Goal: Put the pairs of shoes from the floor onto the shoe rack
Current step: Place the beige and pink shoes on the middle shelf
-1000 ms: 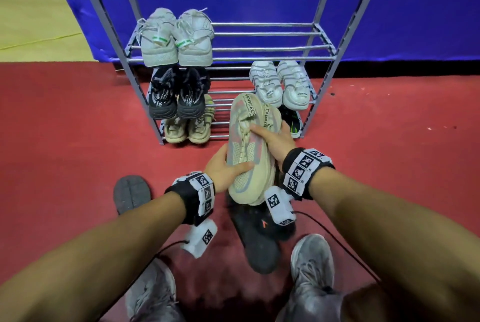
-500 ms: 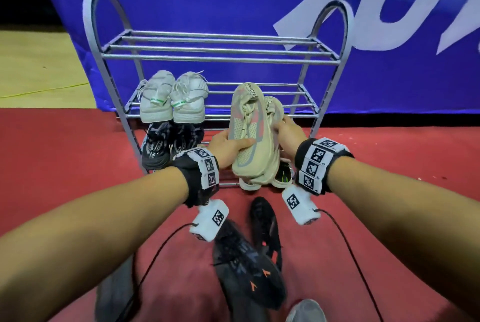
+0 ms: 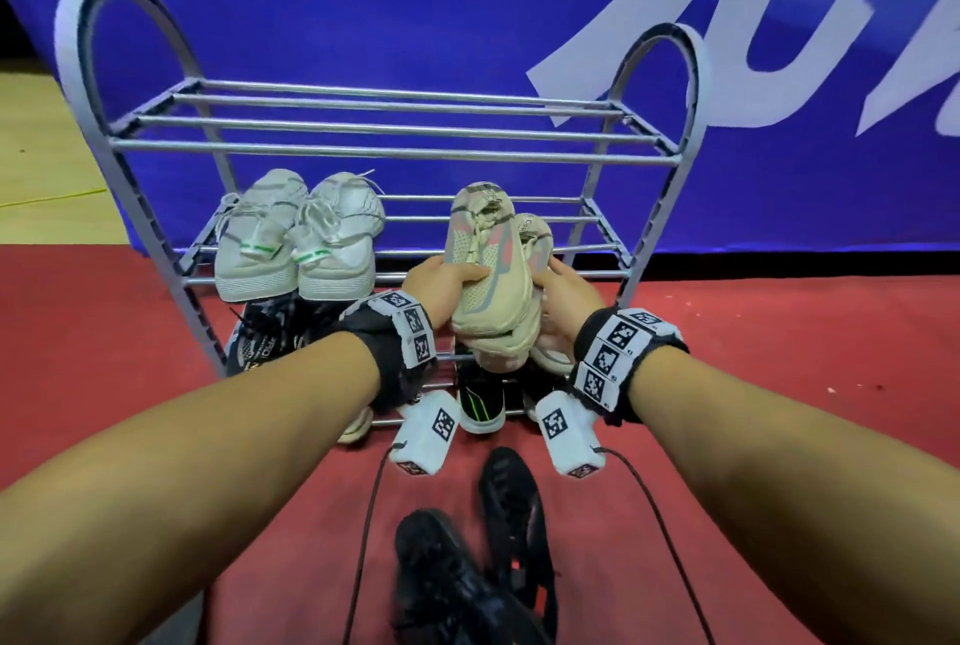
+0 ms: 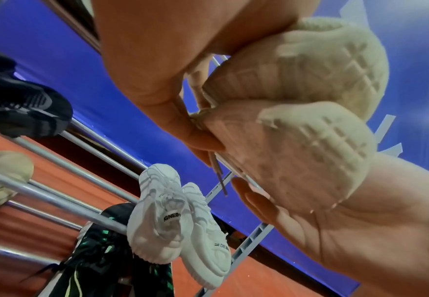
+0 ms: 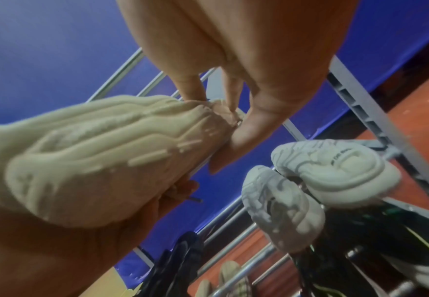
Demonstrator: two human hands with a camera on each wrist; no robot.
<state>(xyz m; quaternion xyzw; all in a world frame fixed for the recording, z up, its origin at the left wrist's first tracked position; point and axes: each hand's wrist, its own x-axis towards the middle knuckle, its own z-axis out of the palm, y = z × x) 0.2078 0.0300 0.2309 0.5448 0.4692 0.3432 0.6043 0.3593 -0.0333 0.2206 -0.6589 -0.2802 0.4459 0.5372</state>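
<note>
Both hands hold a beige knit pair of shoes (image 3: 488,275) with pink side stripes, pressed together side by side. My left hand (image 3: 447,280) grips the left shoe, thumb on top. At the right shoe's side is my right hand (image 3: 561,296), holding it. The heels reach over the right half of the grey shoe rack's (image 3: 389,145) second shelf; whether they touch the bars I cannot tell. The wrist views show the pale ribbed soles (image 4: 297,120) (image 5: 93,160) from below, gripped by fingers (image 4: 157,80) (image 5: 246,124). A black pair (image 3: 467,556) lies on the red floor by my feet.
A white pair (image 3: 296,239) fills the second shelf's left half. Lower shelves hold a black patterned pair (image 3: 265,337), a chunky white pair (image 4: 178,225) and black-green shoes (image 3: 480,400). The top shelf is bare. A blue banner (image 3: 467,20) hangs behind.
Both hands have lifted the beige pair from low over the floor up to the second shelf's height and carried it toward the rack. My view has risen with it.
</note>
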